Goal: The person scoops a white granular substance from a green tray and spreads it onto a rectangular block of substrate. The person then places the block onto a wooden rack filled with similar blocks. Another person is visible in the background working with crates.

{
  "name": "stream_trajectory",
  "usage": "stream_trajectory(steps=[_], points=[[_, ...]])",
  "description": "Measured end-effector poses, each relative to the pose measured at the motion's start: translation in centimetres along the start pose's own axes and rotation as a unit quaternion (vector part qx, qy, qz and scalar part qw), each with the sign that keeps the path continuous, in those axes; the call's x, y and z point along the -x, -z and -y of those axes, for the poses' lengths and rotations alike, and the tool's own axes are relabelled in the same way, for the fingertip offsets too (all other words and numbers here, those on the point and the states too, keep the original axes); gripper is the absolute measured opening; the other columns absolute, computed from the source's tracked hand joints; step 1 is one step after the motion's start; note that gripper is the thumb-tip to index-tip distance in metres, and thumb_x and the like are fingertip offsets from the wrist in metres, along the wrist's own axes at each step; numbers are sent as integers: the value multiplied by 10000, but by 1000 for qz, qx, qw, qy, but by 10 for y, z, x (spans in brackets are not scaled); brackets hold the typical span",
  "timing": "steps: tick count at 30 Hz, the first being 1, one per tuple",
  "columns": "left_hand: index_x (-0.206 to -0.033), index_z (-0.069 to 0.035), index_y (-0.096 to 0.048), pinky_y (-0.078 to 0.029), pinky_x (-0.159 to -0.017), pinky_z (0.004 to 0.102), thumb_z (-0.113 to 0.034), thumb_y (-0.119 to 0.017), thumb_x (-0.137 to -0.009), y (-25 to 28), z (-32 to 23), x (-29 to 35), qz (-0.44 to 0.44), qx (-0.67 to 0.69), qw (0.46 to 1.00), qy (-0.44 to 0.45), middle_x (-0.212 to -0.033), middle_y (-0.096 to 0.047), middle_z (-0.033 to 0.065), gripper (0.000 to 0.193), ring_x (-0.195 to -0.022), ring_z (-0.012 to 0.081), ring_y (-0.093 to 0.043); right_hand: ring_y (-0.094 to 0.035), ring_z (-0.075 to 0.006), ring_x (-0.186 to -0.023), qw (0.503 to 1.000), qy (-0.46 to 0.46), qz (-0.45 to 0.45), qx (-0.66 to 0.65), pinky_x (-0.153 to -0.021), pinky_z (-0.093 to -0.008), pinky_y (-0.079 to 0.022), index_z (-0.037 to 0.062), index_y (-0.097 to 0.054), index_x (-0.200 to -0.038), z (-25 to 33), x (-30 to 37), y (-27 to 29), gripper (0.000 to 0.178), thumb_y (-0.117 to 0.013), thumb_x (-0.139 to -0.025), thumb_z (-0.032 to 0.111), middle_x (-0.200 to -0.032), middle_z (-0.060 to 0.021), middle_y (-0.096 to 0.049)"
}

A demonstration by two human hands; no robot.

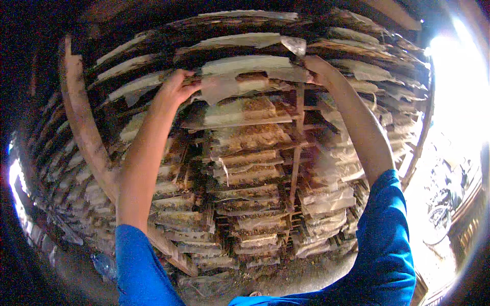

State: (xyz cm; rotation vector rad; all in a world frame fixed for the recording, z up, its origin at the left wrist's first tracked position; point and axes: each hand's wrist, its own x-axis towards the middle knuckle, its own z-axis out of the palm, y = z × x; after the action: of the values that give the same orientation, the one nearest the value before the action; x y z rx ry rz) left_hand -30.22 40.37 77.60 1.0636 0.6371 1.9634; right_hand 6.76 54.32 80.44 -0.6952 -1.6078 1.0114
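Both my arms, in blue short sleeves, reach up to a tall wooden rack. Between my hands is a long shallow tray [250,64] with a pale, thin sheet over it, its edge hanging down the front. My left hand [182,86] is closed at the tray's left end, thumb toward the sheet. At the right end my right hand [317,70] curls its fingers around the edge; some of them are hidden. Just below, a brownish, crumbly layer [245,108] lies on another tray. What the hanging sheet is made of, paper or plastic, I cannot tell.
Many tiers of similar sheet-lined trays [250,194] fill the rack in columns. A wooden upright [297,137] stands between columns, and a slanted beam [84,102] crosses at left. Bright daylight enters at right, where a bicycle wheel [437,224] shows. Bare ground [306,275] lies below.
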Motion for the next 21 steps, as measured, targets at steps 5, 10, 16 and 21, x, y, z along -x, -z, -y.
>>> stream_trajectory(steps=[5, 10, 16, 21], points=[[-972, 54, -512, -511, -950, 536, -5, -548, -841, 26, -7, 25, 40, -91, 991, -92, -1058, -545, 212, 148, -1006, 383, -563, -520, -108, -455, 998, -18, 4, -60, -346, -255, -421, 61, -574, -907, 10, 34, -5, 154, -457, -953, 150, -685, -17, -576], [-989, 74, -497, -511, -959, 503, 10, -568, -837, 1, -29, 79, 33, -8, 999, -12, -1083, -555, 228, 180, -1015, 370, -572, -458, -104, -423, 994, 53, 78, -61, -332, -251, -322, 71, -567, -867, 18, 72, 27, 157, -445, -936, 141, -627, -4, -538], [-1055, 80, -493, -496, -1004, 492, 29, -536, -861, -37, -35, 183, -21, -21, 999, -22, -1110, -560, 220, 206, -1035, 350, -573, -392, -71, -413, 999, 29, 14, 14, -342, -242, -256, 93, -571, -882, 36, 164, 29, 179, -416, -958, 140, -585, 23, -497], [-1084, 82, -518, -486, -1015, 459, 14, -545, -871, -39, -53, 226, 19, -4, 1000, 4, -1120, -576, 194, 225, -1070, 318, -568, -396, -63, -429, 999, -20, 42, -2, -364, -248, -286, 102, -577, -880, 81, 250, 24, 181, -440, -971, 179, -620, 26, -515]])
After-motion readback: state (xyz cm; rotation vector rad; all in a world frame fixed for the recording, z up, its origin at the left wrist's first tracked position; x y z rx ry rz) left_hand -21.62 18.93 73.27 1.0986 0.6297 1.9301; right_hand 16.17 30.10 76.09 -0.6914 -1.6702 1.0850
